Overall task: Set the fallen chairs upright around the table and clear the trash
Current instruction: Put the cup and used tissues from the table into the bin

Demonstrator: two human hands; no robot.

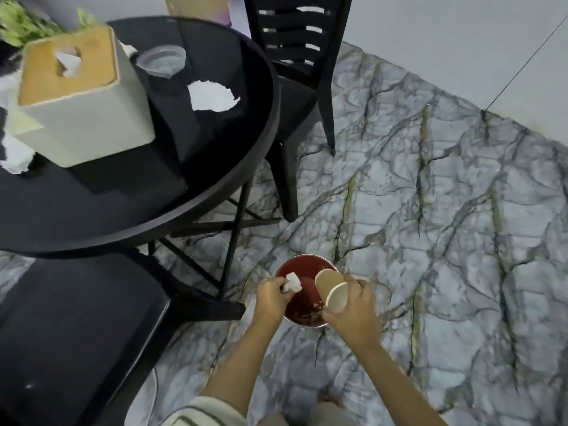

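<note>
Both hands over the red bin [302,284] on the floor: left hand [272,298] pinches a crumpled tissue [292,282], right hand [353,312] grips a paper cup [333,290], seemingly tilted — release both centred over the opening, then fetch the scraps on the tabletop [92,210].

Both arms reach forward and down from the bottom of the view, forearms bare, drawing closer together toward the hands. The left hand [272,298] is seen from its back, its fingers curled and pinching a paper wad [292,282] at the fingertips. The right hand [353,315] is just beside it but apart, a little nearer the body. Its fingers and thumb wrap around a cup [333,290] held tilted, the open mouth turned back toward the camera. A striped sleeve [203,410] covers the left upper arm.
</note>
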